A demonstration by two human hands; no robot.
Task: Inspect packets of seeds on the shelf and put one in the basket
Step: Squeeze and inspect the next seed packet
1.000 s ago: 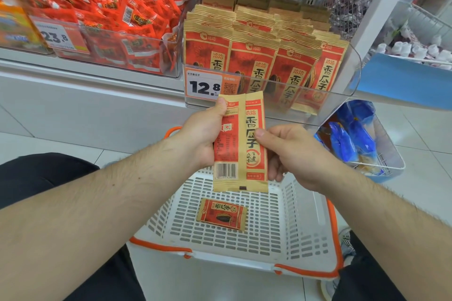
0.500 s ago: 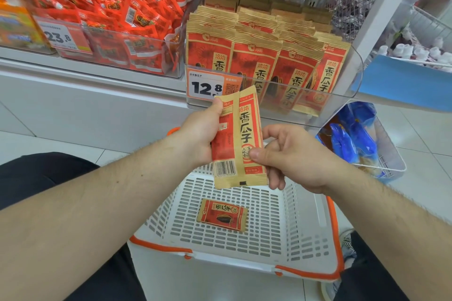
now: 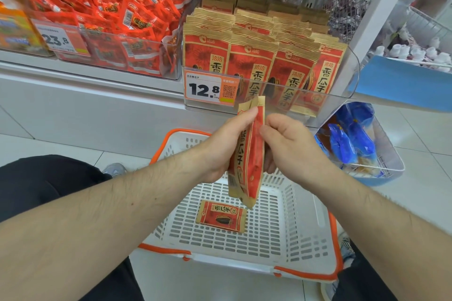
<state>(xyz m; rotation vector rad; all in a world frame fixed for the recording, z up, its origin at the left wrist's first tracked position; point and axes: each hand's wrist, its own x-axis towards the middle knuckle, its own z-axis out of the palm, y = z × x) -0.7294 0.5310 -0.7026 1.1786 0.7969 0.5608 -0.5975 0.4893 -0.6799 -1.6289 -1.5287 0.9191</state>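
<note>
Above white slotted plastic basket (image 3: pixel 288 222): red-and-tan seed packet (image 3: pixel 249 154) edge-on, gripped by left hand (image 3: pixel 220 151) and right hand (image 3: pixel 288 144), close together.

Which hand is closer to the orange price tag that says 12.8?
The left hand. Its thumb tip on the held seed packet sits just below the price tag. The right hand grips the packet further right, away from the tag.

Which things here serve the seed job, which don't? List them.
Job: red-and-tan seed packet held by left hand and right hand; white plastic basket with orange rim; shelved seed packets.
Idle: shiny red snack bags; blue packs in wire bin.
</note>
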